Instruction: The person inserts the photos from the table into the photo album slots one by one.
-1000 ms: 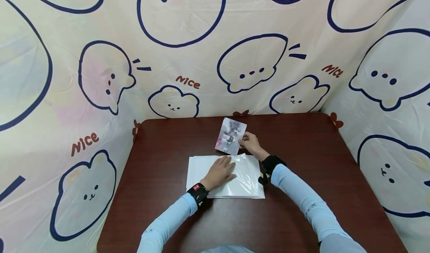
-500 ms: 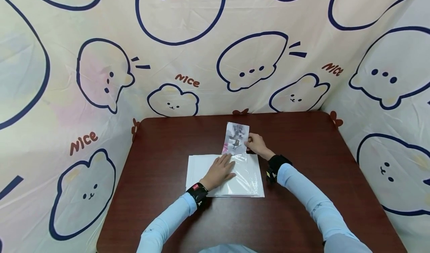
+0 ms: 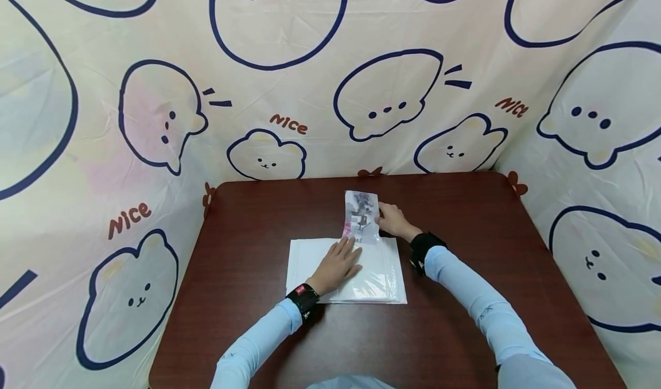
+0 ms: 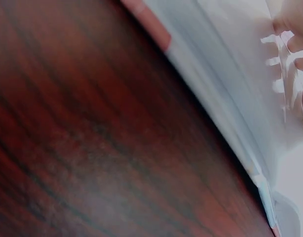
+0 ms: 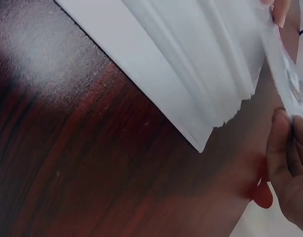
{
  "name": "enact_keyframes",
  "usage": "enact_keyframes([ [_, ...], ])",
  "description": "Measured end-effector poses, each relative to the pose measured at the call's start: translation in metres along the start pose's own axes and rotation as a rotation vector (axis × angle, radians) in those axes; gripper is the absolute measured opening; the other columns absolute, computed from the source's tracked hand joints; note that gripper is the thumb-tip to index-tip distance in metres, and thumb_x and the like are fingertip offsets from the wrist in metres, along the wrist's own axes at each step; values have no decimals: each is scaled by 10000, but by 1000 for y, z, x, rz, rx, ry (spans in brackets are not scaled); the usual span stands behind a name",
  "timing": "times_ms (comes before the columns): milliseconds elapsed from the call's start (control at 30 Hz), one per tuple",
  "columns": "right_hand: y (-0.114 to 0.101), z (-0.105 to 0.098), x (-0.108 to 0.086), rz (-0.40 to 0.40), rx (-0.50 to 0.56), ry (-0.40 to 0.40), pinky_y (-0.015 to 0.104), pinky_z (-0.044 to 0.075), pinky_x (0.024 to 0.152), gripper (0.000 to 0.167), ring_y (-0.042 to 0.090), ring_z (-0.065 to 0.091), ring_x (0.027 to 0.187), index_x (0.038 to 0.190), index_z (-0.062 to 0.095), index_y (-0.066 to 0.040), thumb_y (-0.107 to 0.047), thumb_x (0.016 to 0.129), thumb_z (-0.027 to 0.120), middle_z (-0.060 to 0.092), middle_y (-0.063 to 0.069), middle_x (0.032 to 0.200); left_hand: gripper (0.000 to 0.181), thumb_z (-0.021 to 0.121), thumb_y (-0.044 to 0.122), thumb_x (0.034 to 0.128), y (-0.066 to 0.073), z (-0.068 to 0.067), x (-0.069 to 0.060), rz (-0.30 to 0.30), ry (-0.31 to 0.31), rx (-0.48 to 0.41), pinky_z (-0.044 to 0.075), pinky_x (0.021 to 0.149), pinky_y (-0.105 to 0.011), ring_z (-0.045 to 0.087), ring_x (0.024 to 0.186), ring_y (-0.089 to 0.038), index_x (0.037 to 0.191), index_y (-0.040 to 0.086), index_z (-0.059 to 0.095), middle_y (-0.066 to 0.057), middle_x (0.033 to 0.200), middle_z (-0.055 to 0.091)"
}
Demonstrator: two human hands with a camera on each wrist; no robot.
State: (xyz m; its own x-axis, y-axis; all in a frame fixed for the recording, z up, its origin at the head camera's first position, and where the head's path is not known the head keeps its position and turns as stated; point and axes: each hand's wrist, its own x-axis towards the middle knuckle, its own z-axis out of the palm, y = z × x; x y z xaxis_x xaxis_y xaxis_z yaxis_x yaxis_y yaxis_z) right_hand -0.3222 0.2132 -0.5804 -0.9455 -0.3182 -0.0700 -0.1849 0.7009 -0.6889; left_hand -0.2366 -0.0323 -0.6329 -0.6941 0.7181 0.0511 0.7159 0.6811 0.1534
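Observation:
An open album (image 3: 304,260) with white pages and clear plastic sleeves lies on the table. My left hand (image 3: 335,267) rests on its page, fingers stretched out near the far edge. Beyond that edge, my right hand (image 3: 393,220) pinches a picture card (image 3: 361,211) by its right side. The card carries a grey drawing with a pink patch. Its lower end overlaps the sleeve's top; how far it is inside cannot be seen. In the right wrist view, thumb and fingers of the right hand (image 5: 289,168) grip the card's edge.
The dark wooden table (image 3: 258,343) extends around the album on all sides. A cream curtain (image 3: 320,102) printed with cartoon outlines hangs behind the table and along both sides. In the right wrist view, the page edges (image 5: 225,108) look uneven and layered.
My right hand has brought the card from a tilted position down to the album's top edge and straightened it. The card's lower end now overlaps the sleeve. The left hand stays put.

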Motion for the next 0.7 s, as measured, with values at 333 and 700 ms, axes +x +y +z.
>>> enact_keyframes([
  [333,-2,-8,7,-17,-8,-40,487,523,876,555,367,704,904,1527,398,94,11,1007,569,547,336,1442,551,426,374,1118,-1,-9,3,-12,-8,18,285,1264,-487,242,1582,-350,1591,93,407,-203,1683,292],
  [700,1,-1,6,16,377,-97,379,550,884,842,374,644,1104,1587,112,56,11,952,662,544,365,1339,583,459,446,1090,21,-4,-25,110,18,31,304,1243,-542,285,1554,-406,1580,131,436,-208,1666,325],
])
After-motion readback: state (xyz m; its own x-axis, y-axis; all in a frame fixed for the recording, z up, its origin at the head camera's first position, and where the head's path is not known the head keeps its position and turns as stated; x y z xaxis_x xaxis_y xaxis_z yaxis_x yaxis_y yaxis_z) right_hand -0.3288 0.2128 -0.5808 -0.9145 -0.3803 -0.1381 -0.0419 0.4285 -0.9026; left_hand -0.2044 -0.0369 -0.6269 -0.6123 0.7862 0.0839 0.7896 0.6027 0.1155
